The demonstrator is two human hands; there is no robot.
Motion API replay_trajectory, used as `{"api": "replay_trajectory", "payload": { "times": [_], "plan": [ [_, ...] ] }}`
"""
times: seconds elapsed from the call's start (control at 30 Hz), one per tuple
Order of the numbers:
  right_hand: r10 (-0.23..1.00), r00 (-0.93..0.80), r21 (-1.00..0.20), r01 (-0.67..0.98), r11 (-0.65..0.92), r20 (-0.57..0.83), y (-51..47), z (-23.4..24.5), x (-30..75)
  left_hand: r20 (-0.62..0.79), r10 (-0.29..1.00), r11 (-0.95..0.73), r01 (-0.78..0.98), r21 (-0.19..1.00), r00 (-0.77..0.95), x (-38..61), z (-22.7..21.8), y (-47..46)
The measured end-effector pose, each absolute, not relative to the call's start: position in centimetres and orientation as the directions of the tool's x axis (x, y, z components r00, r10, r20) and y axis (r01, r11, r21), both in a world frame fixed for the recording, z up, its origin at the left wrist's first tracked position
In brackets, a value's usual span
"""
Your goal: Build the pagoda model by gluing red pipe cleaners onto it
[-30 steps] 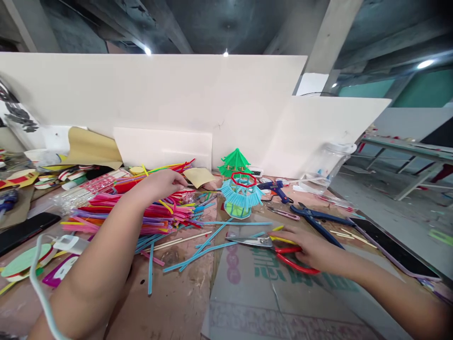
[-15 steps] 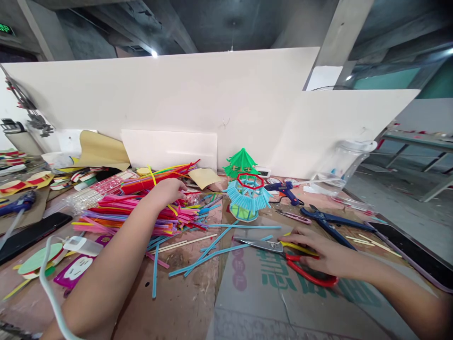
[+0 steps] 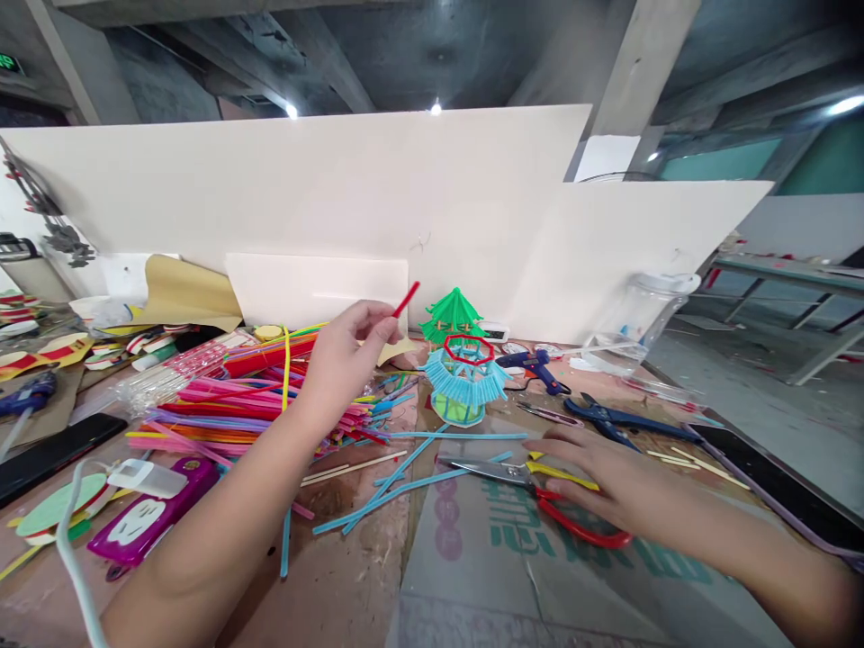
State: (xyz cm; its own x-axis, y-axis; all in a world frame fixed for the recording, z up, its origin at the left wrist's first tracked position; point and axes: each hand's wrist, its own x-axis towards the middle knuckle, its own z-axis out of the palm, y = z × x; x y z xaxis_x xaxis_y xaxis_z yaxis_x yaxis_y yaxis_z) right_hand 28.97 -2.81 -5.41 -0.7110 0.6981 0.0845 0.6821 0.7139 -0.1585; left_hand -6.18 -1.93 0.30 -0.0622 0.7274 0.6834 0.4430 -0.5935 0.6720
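Because so slender a piece shows, the red stem (image 3: 407,299) is judged light, bendable and easily crushed; best hold, a fingertip pinch near one end. Location: raised in front of the white board (image 3: 324,202), tilted up and rightward. Left hand (image 3: 355,346): thumb and forefinger closed on the stem's lower end, other fingers curled.

Scissors (image 3: 517,472), one pair, red and yellow handles, metal blades: judged stiff, heavier than the stem, smooth along the steel; take by the handles, clear of the edges. Right hand (image 3: 600,477): fingers loosely extended over the handles; cannot tell whether any pass through the loops or grip.

Beneath the scissors, a printed sheet (image 3: 465,585). Beyond, a blue tiered model (image 3: 465,382) with a red ring (image 3: 469,336), probably fragile. Left, a bundle of coloured stems (image 3: 229,414). Right, blue-handled pliers (image 3: 607,416).
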Motion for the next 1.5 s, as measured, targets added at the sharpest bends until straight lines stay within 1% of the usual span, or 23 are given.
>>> {"api": "replay_trajectory", "payload": {
  "times": [0.07, 0.1, 0.2, 0.27, 0.37, 0.43, 0.47, 0.53, 0.57, 0.63, 0.7, 0.73, 0.8, 0.9, 0.97, 1.07, 1.1, 1.13, 1.17, 1.23, 1.33, 1.43, 1.5],
  "plan": [
    [0.691, -0.711, -0.125, 0.679, 0.723, 0.134, -3.2, -4.4, 28.1, 0.688, 0.717, -0.650, 0.249, 0.718, -0.110, -5.5, 1.2, -3.2],
    [0.691, -0.704, -0.117, 0.681, 0.723, 0.168, -3.4, -4.0, 27.7, 0.694, 0.708, -0.668, 0.194, 0.719, -0.134, -5.2, 1.7, -3.8],
    [0.681, -0.670, -0.164, 0.667, 0.727, 0.293, -4.0, -2.5, 26.2, 0.715, 0.680, -0.706, 0.117, 0.698, -0.163, -4.4, 2.8, -5.6],
    [0.686, -0.630, -0.273, 0.632, 0.725, 0.364, -4.4, -1.5, 24.8, 0.729, 0.667, -0.732, 0.044, 0.680, -0.154, -3.8, 3.0, -6.3],
    [0.735, -0.548, -0.538, 0.509, 0.672, 0.399, -4.8, 0.1, 22.1, 0.717, 0.688, -0.724, -0.037, 0.689, -0.113, -3.1, 2.7, -6.5],
    [0.750, -0.541, -0.754, 0.289, 0.590, 0.380, -4.8, 0.8, 19.9, 0.707, 0.703, -0.711, -0.051, 0.701, -0.079, -2.7, 2.2, -6.1],
    [0.753, -0.552, -0.839, 0.164, 0.519, 0.358, -4.6, 0.9, 18.9, 0.706, 0.706, -0.709, -0.056, 0.703, -0.065, -2.5, 1.9, -5.8],
    [0.754, -0.572, -0.928, -0.035, 0.370, 0.322, -4.0, 0.8, 17.2, 0.701, 0.712, -0.702, -0.065, 0.709, -0.044, -2.3, 1.4, -5.2],
    [0.760, -0.578, -0.949, -0.092, 0.303, 0.298, -3.7, 0.5, 16.6, 0.694, 0.719, -0.695, -0.067, 0.716, -0.037, -2.2, 1.2, -5.0],
    [0.782, -0.575, -0.970, -0.119, 0.210, 0.240, -3.0, -0.2, 15.9, 0.680, 0.732, -0.681, -0.053, 0.730, -0.037, -2.4, 1.0, -4.5],
    [0.805, -0.559, -0.979, -0.070, 0.191, 0.197, -2.4, -1.0, 16.0, 0.666, 0.744, -0.667, -0.001, 0.745, -0.053, -3.2, 1.2, -4.1],
    [0.811, -0.551, -0.976, -0.025, 0.218, 0.195, -2.2, -1.3, 16.1, 0.663, 0.745, -0.662, 0.036, 0.748, -0.070, -3.9, 1.3, -3.8],
    [0.812, -0.538, -0.938, 0.104, 0.331, 0.227, -1.9, -1.6, 16.5, 0.663, 0.738, -0.654, 0.114, 0.748, -0.124, -5.7, 1.9, -3.2],
    [0.801, -0.520, -0.795, 0.330, 0.508, 0.297, -2.0, -1.8, 16.6, 0.656, 0.727, -0.617, 0.226, 0.754, -0.204, -9.1, 2.4, -1.9],
    [0.785, -0.532, -0.695, 0.434, 0.573, 0.315, -2.1, -1.8, 16.2, 0.645, 0.717, -0.569, 0.311, 0.761, -0.266, -11.3, 2.3, -0.8],
    [0.761, -0.576, -0.555, 0.544, 0.629, 0.299, -2.4, -1.9, 15.3, 0.595, 0.729, -0.438, 0.438, 0.785, -0.337, -13.6, 1.4, 0.7],
    [0.758, -0.584, -0.517, 0.570, 0.638, 0.292, -2.4, -2.1, 15.1, 0.546, 0.770, -0.385, 0.442, 0.810, -0.330, -14.1, 1.0, 1.1],
    [0.755, -0.589, -0.489, 0.587, 0.645, 0.288, -2.5, -2.3, 14.9, 0.484, 0.831, -0.324, 0.468, 0.822, -0.274, -14.5, 0.6, 1.5],
    [0.751, -0.594, -0.472, 0.595, 0.651, 0.288, -2.5, -2.5, 14.8, 0.414, 0.892, -0.269, 0.524, 0.808, -0.181, -14.9, 0.2, 1.8],
    [0.738, -0.613, -0.455, 0.592, 0.665, 0.281, -2.5, -3.0, 14.9, 0.270, 0.962, -0.181, 0.658, 0.731, -0.034, -15.5, -0.4, 2.1],
    [0.732, -0.634, -0.425, 0.607, 0.671, 0.250, -2.7, -3.8, 15.6, 0.138, 0.990, -0.091, 0.787, 0.610, 0.007, -16.9, -0.7, 2.0],
    [0.739, -0.646, -0.430, 0.622, 0.654, 0.190, -3.1, -4.5, 16.6, -0.087, 0.991, -0.047, 0.877, 0.479, 0.101, -18.0, -0.6, 1.4],
    [0.747, -0.645, -0.462, 0.619, 0.635, 0.162, -3.4, -4.9, 17.1, -0.223, 0.961, -0.069, 0.923, 0.378, 0.163, -18.0, -0.5, 1.0]
  ]
}}
